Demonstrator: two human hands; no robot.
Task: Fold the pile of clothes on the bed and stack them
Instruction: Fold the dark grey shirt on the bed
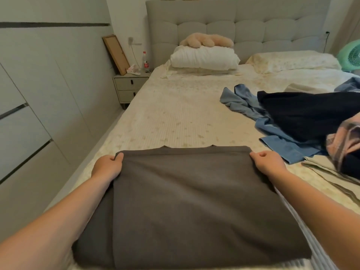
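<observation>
Grey shirt (187, 201) lies spread flat on the near end of the bed (175, 114), its far corners pinched in the curled fingers of the left hand (107, 166) and right hand (267, 163), with the unfolded pile (303, 115) well off to the right

I see a dark grey garment (187, 201) spread flat on the near end of the bed (175, 114), far corners pinched up. Unfolded pile sits well right of it: blue shirt (272, 137), black garment (311, 114) on top, pink plaid piece (346, 145) at the edge.
</observation>
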